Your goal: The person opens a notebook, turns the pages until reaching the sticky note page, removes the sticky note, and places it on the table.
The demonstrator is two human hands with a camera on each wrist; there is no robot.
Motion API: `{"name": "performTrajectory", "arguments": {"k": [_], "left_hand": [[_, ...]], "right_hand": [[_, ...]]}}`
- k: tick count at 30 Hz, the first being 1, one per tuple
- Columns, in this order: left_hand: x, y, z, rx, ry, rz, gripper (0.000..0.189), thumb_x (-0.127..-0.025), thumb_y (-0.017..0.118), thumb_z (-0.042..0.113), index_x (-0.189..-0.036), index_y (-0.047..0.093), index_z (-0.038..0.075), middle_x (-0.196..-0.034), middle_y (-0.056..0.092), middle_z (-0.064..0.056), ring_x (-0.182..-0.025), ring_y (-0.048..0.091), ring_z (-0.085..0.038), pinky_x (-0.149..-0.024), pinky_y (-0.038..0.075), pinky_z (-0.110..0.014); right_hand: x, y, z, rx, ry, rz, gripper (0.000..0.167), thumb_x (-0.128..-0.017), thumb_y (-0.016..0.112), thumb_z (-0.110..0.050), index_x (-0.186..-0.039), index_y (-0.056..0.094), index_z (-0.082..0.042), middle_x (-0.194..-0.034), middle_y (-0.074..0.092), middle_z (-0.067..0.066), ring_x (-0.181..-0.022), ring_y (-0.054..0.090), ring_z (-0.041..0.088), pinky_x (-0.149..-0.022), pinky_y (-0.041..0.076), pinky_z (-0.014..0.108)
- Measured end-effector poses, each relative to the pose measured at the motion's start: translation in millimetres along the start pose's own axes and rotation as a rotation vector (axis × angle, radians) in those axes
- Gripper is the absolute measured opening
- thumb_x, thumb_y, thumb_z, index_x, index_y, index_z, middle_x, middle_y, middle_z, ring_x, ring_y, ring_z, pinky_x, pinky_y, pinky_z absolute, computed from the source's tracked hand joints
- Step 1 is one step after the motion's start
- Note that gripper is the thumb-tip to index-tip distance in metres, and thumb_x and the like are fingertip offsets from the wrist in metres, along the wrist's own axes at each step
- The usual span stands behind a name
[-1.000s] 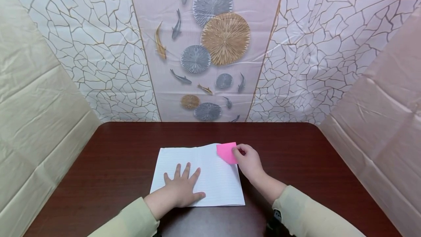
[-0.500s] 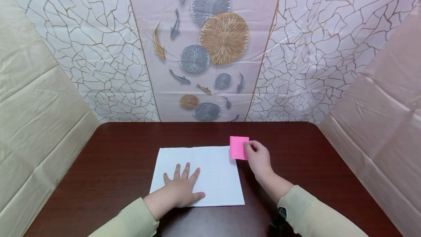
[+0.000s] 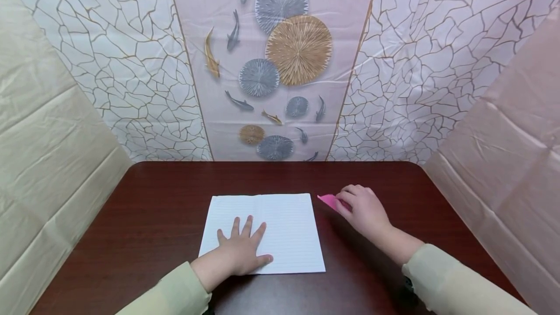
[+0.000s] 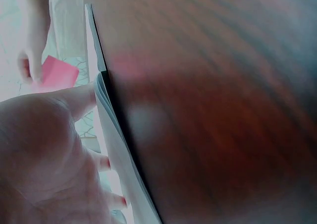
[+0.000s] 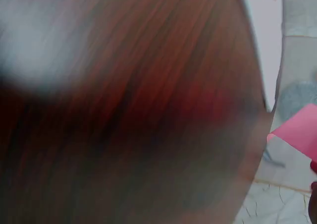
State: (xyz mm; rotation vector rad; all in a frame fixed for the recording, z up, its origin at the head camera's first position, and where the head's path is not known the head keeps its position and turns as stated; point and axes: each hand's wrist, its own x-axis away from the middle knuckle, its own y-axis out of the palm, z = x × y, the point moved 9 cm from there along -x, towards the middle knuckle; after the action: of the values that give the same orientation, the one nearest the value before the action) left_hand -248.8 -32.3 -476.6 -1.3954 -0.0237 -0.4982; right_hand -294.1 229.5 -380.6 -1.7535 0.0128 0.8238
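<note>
A lined notebook (image 3: pixel 288 237) lies spread on the dark table. My left hand (image 3: pixel 239 252) rests on its left part with straight, spread fingers. To the right of the notebook's far right corner, my right hand (image 3: pixel 365 210) pinches a pink sticky note (image 3: pixel 328 201) between thumb and fingers. Most of the note is hidden behind those fingers in the head view. In the right wrist view the sticky note (image 5: pixel 299 130) appears at the right edge, apart from the notebook (image 5: pixel 267 40). The left wrist view shows the notebook's stacked page edges (image 4: pixel 116 120) close to my left palm (image 4: pixel 39 154).
The reddish-brown table (image 3: pixel 166 179) extends around the notebook on all sides. A patterned cloth (image 3: pixel 271 62) hangs behind its far edge. Beige cloth stands along the left (image 3: pixel 57 159) and right sides.
My right hand has carried the pink sticky note from above the notebook's far right corner rightward, off the notebook. The note has turned and shows less of its face. My left hand stays put.
</note>
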Motion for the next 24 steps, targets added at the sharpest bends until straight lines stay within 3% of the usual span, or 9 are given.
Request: {"name": "performTrajectory", "arguments": {"k": [4, 9, 15, 24], "left_hand": [[0.4, -1.1, -0.5, 0.002, -0.005, 0.005, 0.084, -0.089, 0.052, 0.069, -0.157, 0.031, 0.024, -0.163, 0.019, -0.016, -0.147, 0.012, -0.047, -0.102, 0.015, -0.081], [0.5, -0.1, 0.0, 0.008, -0.003, 0.000, 0.084, -0.089, 0.052, 0.069, -0.157, 0.031, 0.024, -0.163, 0.018, -0.015, -0.147, 0.011, -0.047, -0.102, 0.015, -0.080], [0.2, 0.6, 1.0, 0.005, 0.000, -0.003, 0.084, -0.089, 0.052, 0.070, -0.157, 0.031, 0.024, -0.163, 0.018, -0.015, -0.147, 0.011, -0.047, -0.102, 0.015, -0.080], [3.0, -2.8, 0.9, 0.009, -0.001, 0.003, 0.083, -0.089, 0.052, 0.069, -0.157, 0.031, 0.024, -0.163, 0.019, -0.015, -0.147, 0.012, -0.047, -0.102, 0.015, -0.080]], "right_hand": [[7.1, -3.7, -11.3, 0.138, -0.306, 0.013, 0.009, -0.078, 0.077, -0.013, -0.086, 0.074, -0.012, -0.087, 0.066, 0.004, -0.083, 0.061, 0.025, -0.076, 0.049, 0.044], [17.9, 3.7, -16.6, 0.265, -0.506, -0.037, 0.009, -0.077, 0.074, -0.009, -0.085, 0.069, -0.013, -0.087, 0.065, 0.005, -0.084, 0.060, 0.026, -0.075, 0.049, 0.042], [30.1, 17.0, -20.0, 0.314, -0.564, -0.137, 0.006, -0.082, 0.072, -0.014, -0.087, 0.069, -0.014, -0.088, 0.066, 0.004, -0.084, 0.058, 0.026, -0.077, 0.049, 0.042], [45.6, 26.6, -22.3, 0.271, -0.576, -0.171, 0.008, -0.080, 0.072, -0.016, -0.081, 0.064, -0.015, -0.084, 0.063, 0.001, -0.082, 0.057, 0.024, -0.076, 0.048, 0.041]]}}
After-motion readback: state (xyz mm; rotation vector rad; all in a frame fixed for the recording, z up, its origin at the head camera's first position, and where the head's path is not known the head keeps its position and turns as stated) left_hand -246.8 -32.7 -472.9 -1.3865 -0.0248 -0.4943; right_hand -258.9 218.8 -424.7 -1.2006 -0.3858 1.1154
